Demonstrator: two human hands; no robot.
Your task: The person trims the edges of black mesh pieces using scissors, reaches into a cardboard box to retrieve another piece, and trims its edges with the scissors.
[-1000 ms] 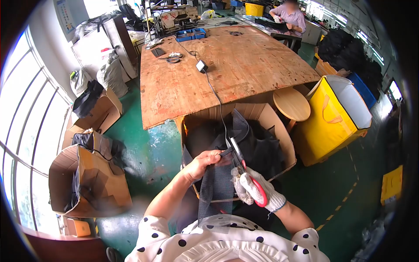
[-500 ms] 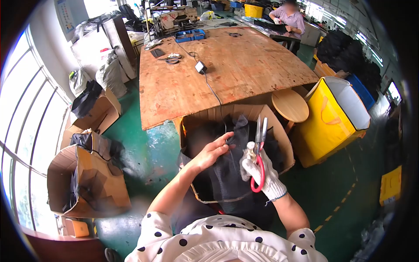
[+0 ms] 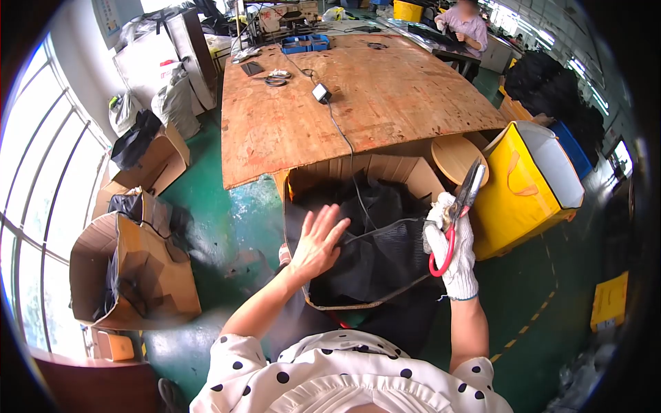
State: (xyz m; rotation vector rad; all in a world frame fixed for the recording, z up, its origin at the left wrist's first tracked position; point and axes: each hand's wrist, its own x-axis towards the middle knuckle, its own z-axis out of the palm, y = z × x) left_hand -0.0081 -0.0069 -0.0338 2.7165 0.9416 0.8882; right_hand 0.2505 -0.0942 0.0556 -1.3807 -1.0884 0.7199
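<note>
1. Inside the open-topped brown cardboard box [image 3: 421, 176], soft black mesh fabric [image 3: 382, 258] lies in a loose, crumpled heap; one length of it stretches to the box's right side, where it meets the glove.
2. Over the box's left part, the bare left hand [image 3: 318, 241] is spread, its fingers a little apart and clamped on nothing; whether the fingertips brush the mesh I cannot tell.
3. At the box's right edge, the right hand in a white knitted glove [image 3: 458, 258] has its fingers wrapped around the red-handled metal scissors [image 3: 471, 189], blades pointing away from the body. Whether it also pinches the mesh is unclear.
4. The mesh looks light, limp and slightly see-through. I judge that it sags and folds rather than holding a shape, and may snag on a blade tip. Its long edge, crossing the box, likely gives a surer grip than mid-sheet.
5. The scissors look stiff and heavier than the mesh; their red loops are the place to hold, not the smooth blades.
6. Beyond the box stands a large brown wooden table [image 3: 392, 89]; from it a thin dark cord [image 3: 352, 165] runs down into the box, where it could tangle with the mesh.
</note>
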